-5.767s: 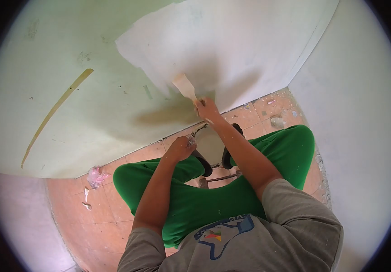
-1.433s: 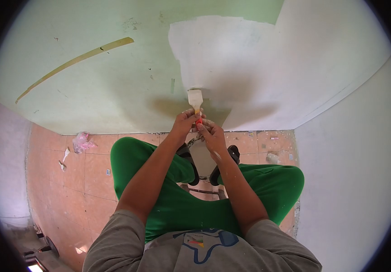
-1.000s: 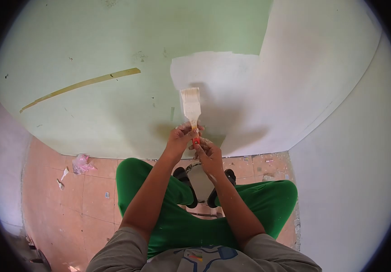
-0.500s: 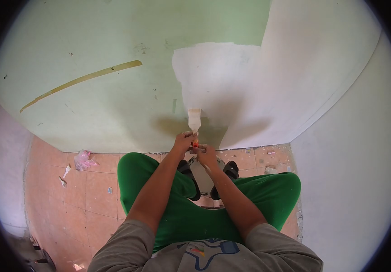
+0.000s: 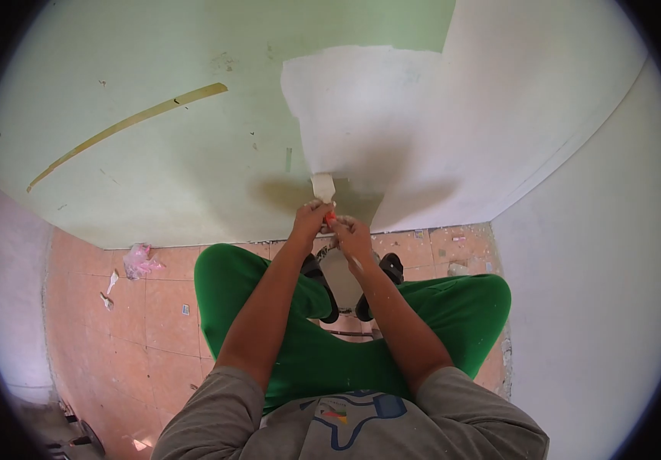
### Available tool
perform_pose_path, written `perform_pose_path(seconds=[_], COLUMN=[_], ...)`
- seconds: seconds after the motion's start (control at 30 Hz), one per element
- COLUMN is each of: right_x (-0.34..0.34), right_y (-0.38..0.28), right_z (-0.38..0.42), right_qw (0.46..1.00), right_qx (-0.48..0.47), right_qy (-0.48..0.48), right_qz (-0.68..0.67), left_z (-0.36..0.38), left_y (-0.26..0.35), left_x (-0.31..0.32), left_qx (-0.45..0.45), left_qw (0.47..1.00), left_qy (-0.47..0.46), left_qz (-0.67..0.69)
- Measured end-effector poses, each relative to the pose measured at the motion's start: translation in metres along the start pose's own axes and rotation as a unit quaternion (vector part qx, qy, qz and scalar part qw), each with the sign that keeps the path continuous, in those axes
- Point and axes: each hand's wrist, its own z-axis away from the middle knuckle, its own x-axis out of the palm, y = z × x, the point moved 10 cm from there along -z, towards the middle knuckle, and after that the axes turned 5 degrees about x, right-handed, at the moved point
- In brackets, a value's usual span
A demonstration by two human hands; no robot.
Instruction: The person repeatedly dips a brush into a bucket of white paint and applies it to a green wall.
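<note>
A paintbrush (image 5: pixel 323 187) with a pale, paint-covered head and a red handle points up at the wall, its tip near the edge between green and white paint. My left hand (image 5: pixel 313 220) is closed around its handle. From the other side, the fingers of my right hand (image 5: pixel 352 234) pinch the red lower end of the handle. Below both hands, a round white bucket (image 5: pixel 342 280) stands between my feet. The wall (image 5: pixel 392 100) is white on the right and pale green on the left.
Tape (image 5: pixel 131 123) runs aslant on the green wall. A pink plastic bag (image 5: pixel 140 261) and white scraps (image 5: pixel 113 280) lie on the tiled floor (image 5: pixel 116 337) at left. A white side wall (image 5: pixel 583 268) stands at right. My green-trousered knees spread on both sides of the bucket.
Both hands and the brush have moved slightly up in view, and the brush looks shorter and more tilted. The wall and floor have also shifted up with the camera.
</note>
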Motion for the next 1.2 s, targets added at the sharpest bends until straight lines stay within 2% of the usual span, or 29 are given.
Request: perform_pose_path(seconds=[0.1, 0.17, 0.2, 0.23, 0.3, 0.4, 0.53, 0.57, 0.6, 0.67, 0.73, 0.8, 0.9, 0.93, 1.0, 1.03, 1.1, 1.2], right_x=[0.009, 0.013, 0.017, 0.021, 0.024, 0.024, 0.016, 0.011, 0.002, -0.010, -0.026, -0.028, -0.026, -0.024, -0.027, -0.030, -0.030, -0.026], right_y=[-0.035, -0.052, -0.062, -0.074, -0.090, -0.097, -0.070, -0.055, -0.034, -0.004, 0.029, 0.040, 0.046, 0.048, 0.039, 0.034, 0.015, -0.025], right_z=[0.011, 0.017, 0.021, 0.027, 0.041, 0.043, 0.017, 0.012, 0.005, -0.006, -0.011, -0.013, -0.012, -0.011, -0.012, -0.013, -0.011, -0.002], right_qw=[0.999, 0.998, 0.995, 0.991, 0.992, 0.991, 0.992, 0.992, 0.996, 0.997, 0.992, 0.994, 0.994, 0.992, 0.995, 0.996, 0.999, 0.999], right_qx=[-0.028, -0.037, -0.066, -0.095, -0.094, -0.109, -0.121, -0.119, -0.090, -0.062, 0.012, 0.033, 0.072, 0.091, 0.073, 0.058, 0.020, -0.029], right_qy=[-0.020, -0.028, -0.044, -0.059, -0.057, -0.058, -0.041, -0.039, -0.013, 0.011, 0.038, 0.014, -0.014, -0.018, 0.006, 0.031, 0.022, 0.012], right_qz=[-0.031, -0.040, -0.056, -0.071, -0.066, -0.051, -0.023, -0.023, 0.009, 0.039, 0.121, 0.099, 0.079, 0.080, 0.071, 0.060, 0.020, -0.027], left_z=[0.020, 0.031, 0.035, 0.039, 0.045, 0.056, 0.036, 0.032, 0.026, 0.004, 0.001, 0.005, 0.007, 0.008, 0.015, 0.013, 0.006, 0.012], left_y=[0.043, 0.072, 0.079, 0.092, 0.111, 0.131, 0.102, 0.086, 0.070, 0.021, -0.002, -0.023, -0.032, -0.028, -0.035, -0.030, -0.006, 0.029], left_x=[0.014, 0.022, 0.025, 0.028, 0.033, 0.040, 0.027, 0.022, 0.015, 0.003, -0.001, -0.002, -0.003, -0.002, 0.006, 0.010, 0.031, 0.046], left_qx=[0.031, 0.091, 0.085, 0.119, 0.164, 0.200, 0.173, 0.137, 0.103, 0.082, 0.061, -0.006, -0.047, -0.044, -0.107, -0.104, -0.025, 0.032], left_qw=[0.999, 0.994, 0.994, 0.990, 0.982, 0.976, 0.981, 0.990, 0.993, 0.992, 0.989, 0.982, 0.971, 0.971, 0.979, 0.979, 0.988, 0.995], left_qy=[-0.008, -0.039, -0.039, -0.043, -0.073, -0.063, -0.043, -0.021, 0.001, -0.019, -0.036, -0.037, -0.052, -0.052, -0.056, -0.054, -0.097, -0.080], left_qz=[0.023, 0.051, 0.050, 0.064, 0.055, 0.062, 0.072, 0.005, -0.064, -0.098, -0.132, -0.187, -0.229, -0.230, -0.164, -0.165, -0.117, -0.055])
